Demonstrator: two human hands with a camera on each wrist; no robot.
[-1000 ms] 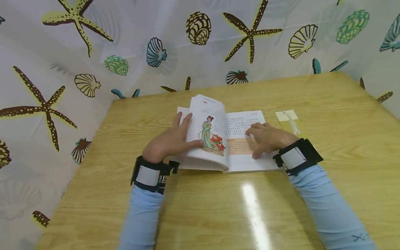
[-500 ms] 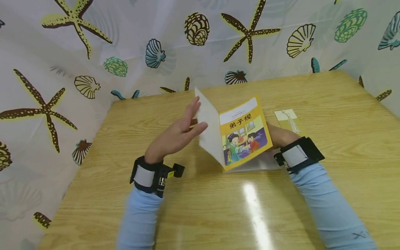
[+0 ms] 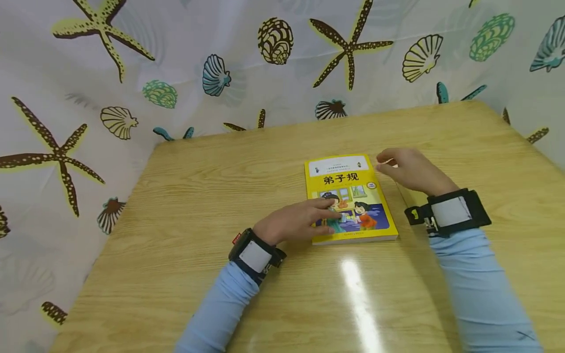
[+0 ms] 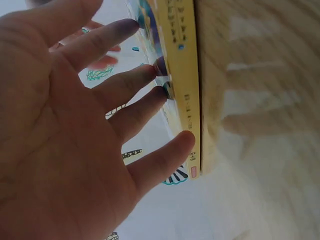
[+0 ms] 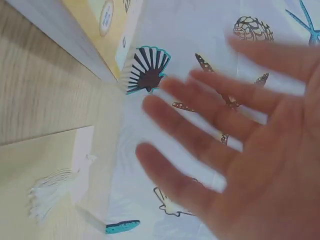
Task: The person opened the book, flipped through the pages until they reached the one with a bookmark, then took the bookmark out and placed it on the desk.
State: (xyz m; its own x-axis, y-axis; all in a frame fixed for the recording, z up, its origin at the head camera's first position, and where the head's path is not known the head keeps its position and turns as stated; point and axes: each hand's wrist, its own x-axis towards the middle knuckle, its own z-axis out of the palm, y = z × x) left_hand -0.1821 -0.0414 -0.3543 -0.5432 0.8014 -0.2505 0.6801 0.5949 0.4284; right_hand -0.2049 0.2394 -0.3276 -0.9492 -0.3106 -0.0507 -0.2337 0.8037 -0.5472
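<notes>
A closed yellow book (image 3: pixel 353 196) with a picture cover lies flat on the table. My left hand (image 3: pixel 302 221) rests on the lower left of its cover, fingers extended. In the left wrist view, the fingertips of this hand (image 4: pixel 100 110) touch the cover and spine edge of the book (image 4: pixel 182 75). Just right of the book is my right hand (image 3: pixel 412 171), raised and holding nothing. Its fingers look loosely extended in the right wrist view, where the hand (image 5: pixel 240 130) is apart from the book (image 5: pixel 95 35). Below it lies a bookmark card (image 5: pixel 25 165) with a white tassel (image 5: pixel 50 192).
The wooden table (image 3: pixel 212 176) extends around the book on all sides. Behind it hangs a white curtain (image 3: pixel 185 44) printed with shells and starfish. Most of the bookmark is hidden under my right hand in the head view.
The book was open at its pages, then its leaves swung over, and now it lies closed. My left hand moved right onto the cover. My right hand came out from the book, to the right.
</notes>
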